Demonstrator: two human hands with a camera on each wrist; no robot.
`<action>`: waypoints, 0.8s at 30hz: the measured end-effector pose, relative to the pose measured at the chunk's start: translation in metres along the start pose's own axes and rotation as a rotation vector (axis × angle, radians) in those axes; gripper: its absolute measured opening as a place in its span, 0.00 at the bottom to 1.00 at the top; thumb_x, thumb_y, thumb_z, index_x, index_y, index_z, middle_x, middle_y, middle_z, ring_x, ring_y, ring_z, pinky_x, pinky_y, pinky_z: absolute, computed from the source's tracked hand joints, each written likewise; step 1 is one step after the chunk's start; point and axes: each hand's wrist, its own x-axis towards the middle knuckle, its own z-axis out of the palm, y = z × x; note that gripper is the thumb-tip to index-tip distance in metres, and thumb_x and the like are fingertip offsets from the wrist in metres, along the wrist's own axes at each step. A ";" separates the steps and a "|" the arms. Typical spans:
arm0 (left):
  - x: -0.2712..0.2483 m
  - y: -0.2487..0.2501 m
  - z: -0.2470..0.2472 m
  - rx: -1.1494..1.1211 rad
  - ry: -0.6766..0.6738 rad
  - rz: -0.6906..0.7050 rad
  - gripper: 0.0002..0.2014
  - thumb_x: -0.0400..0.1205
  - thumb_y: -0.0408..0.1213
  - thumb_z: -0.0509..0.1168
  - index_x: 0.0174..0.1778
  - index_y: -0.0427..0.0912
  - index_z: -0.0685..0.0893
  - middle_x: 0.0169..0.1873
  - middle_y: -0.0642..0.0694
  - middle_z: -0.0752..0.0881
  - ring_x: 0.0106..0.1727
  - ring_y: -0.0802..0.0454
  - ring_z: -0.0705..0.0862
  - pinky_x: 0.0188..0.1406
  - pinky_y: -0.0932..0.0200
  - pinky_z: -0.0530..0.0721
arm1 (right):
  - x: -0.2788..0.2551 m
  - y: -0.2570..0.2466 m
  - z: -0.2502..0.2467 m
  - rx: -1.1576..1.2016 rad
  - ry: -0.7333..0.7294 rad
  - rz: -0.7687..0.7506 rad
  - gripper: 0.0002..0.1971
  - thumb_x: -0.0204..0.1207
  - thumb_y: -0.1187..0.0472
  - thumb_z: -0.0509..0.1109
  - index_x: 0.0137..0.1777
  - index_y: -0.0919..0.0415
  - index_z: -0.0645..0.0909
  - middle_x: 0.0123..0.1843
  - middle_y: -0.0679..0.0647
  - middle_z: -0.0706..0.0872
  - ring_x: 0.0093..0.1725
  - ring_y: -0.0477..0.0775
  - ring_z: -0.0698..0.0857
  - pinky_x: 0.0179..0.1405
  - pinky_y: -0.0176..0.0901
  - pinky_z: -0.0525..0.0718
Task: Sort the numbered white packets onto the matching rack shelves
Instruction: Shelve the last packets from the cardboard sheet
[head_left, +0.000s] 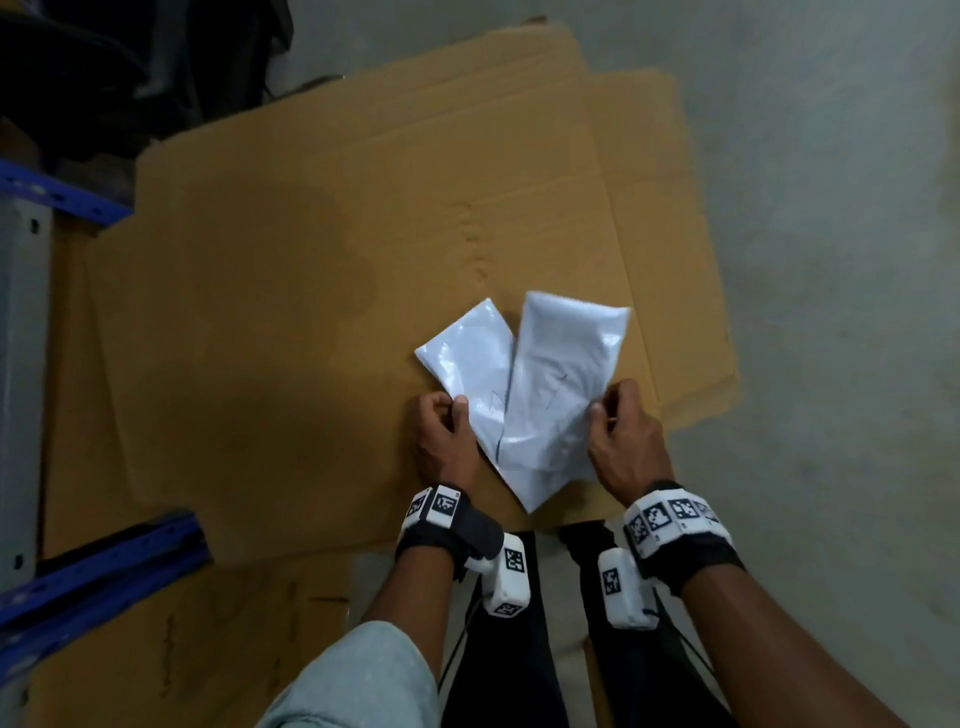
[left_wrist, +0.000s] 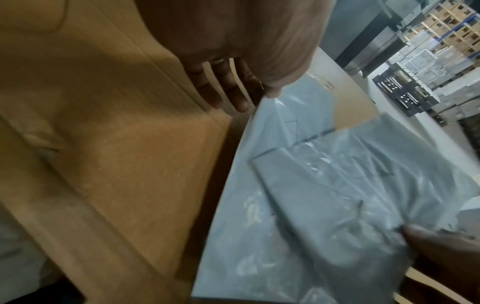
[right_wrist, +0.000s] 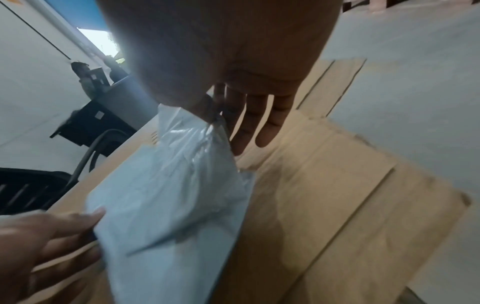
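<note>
Between both hands' (head_left: 445, 439) fingertips (head_left: 602, 410), two packets (head_left: 540, 395)

Two overlapping packets (head_left: 524, 384) above cardboard (head_left: 260, 338), rack (head_left: 31, 291) at left

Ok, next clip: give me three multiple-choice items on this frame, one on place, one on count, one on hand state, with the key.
1. The glossy white plastic packets are above:
A. flattened brown cardboard
B. a blue rack shelf
C. bare grey floor

2. How many white packets show?
A. one
B. two
C. four

3. The hands are:
A. both flat and apart from the packets
B. only the left gripping
C. each pinching a packet edge

Key: 1 A, the flattened brown cardboard sheet spreads beneath them; 2 B, the head view shows two overlapping in a V; 3 C, the left hand pinches the left packet's edge and the right hand the right one's, as the wrist views confirm.
</note>
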 end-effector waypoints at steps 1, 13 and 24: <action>0.000 0.002 -0.002 0.014 0.014 0.021 0.05 0.86 0.42 0.66 0.49 0.49 0.75 0.39 0.53 0.82 0.42 0.46 0.82 0.45 0.46 0.82 | 0.003 0.002 -0.006 0.011 0.044 0.002 0.05 0.87 0.58 0.63 0.55 0.58 0.71 0.47 0.64 0.86 0.45 0.70 0.84 0.42 0.56 0.79; -0.008 0.009 -0.010 0.455 0.152 0.103 0.48 0.72 0.67 0.72 0.84 0.51 0.61 0.74 0.40 0.71 0.70 0.38 0.74 0.70 0.37 0.70 | 0.022 0.019 -0.003 -0.217 0.309 -0.032 0.31 0.79 0.49 0.73 0.77 0.62 0.70 0.73 0.66 0.75 0.67 0.70 0.75 0.62 0.63 0.78; -0.037 -0.024 -0.019 0.661 0.096 -0.092 0.65 0.48 0.77 0.77 0.77 0.45 0.64 0.73 0.39 0.71 0.75 0.37 0.68 0.74 0.36 0.64 | 0.017 0.026 0.019 -0.465 0.144 -0.064 0.56 0.64 0.28 0.78 0.87 0.46 0.55 0.86 0.64 0.62 0.80 0.71 0.66 0.74 0.69 0.71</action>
